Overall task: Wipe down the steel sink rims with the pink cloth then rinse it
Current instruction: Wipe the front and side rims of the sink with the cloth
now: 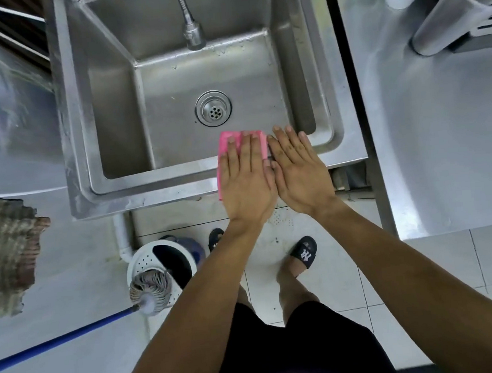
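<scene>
White tiled floor [322, 292], steel counters [443, 139].

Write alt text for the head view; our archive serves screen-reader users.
A person's left hand presses a pink cloth flat on the near rim of a steel sink, the right hand flat beside it. A mop and bucket stand on the floor below.

One steel sink [162, 190] with one drain [213, 108] and one faucet [192, 27] is sitting in view, and one pink cloth [225, 142] is lying across its near rim. Two hands are showing, the left hand [245, 174] and the right hand [298, 170] (both flat, side by side). One mop [151, 287], one bucket [162, 259] and two black slides, one at [304, 252] and one at [216, 239], are sitting on the floor.
</scene>
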Tool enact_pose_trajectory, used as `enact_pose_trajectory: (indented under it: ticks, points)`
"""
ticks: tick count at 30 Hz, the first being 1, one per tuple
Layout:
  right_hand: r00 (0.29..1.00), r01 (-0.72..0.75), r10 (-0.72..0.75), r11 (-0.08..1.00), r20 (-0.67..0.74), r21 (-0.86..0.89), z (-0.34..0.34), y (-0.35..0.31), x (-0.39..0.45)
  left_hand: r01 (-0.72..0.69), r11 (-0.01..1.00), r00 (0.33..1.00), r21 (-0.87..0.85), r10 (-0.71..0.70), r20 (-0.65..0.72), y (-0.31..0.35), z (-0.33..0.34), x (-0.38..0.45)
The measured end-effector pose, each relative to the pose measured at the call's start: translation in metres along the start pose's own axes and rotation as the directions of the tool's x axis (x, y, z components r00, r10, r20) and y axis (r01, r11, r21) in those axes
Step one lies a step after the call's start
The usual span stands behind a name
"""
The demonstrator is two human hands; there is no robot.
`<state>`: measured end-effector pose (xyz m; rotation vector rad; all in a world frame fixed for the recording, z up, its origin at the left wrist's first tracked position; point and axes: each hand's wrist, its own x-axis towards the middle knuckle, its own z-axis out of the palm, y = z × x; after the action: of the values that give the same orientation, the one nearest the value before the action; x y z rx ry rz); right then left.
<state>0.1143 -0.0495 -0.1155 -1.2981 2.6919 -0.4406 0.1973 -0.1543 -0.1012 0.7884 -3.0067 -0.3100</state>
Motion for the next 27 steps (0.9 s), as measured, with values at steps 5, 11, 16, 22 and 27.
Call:
enact_pose_trajectory:
  ticks: [5, 11, 16, 22, 27]
  points:
    - [1.000, 0.020, -0.020, 0.999, 0.011, -0.031, 0.002, 0.000, -0.001, -0.157, 0.987, 0.988, -0.027, 0.156, -0.007, -0.044, -0.006, -0.008]
    - [0.998, 0.021, -0.015, 0.995, 0.068, -0.093, -0.001, -0.015, 0.000, -0.029, 0.999, 0.999, 0.038, 0.028, 0.028, -0.159, -0.034, -0.025]
    - [0.995, 0.067, -0.062, 0.996, 0.079, -0.056, 0.015, -0.058, 0.012, 0.092, 0.995, 0.995, 0.027, -0.093, 0.020, -0.129, -0.034, -0.018]
    - [0.997, 0.069, -0.067, 0.995, 0.024, -0.070, 0.026, -0.070, 0.018, -0.217, 0.976, 0.975, -0.010, 0.217, 0.056, -0.121, -0.029, -0.013]
    - [0.999, 0.052, -0.051, 0.996, 0.017, -0.076, 0.027, -0.071, 0.020, -0.279, 0.956, 0.958, 0.089, 0.271, 0.094, -0.230, -0.051, -0.030]
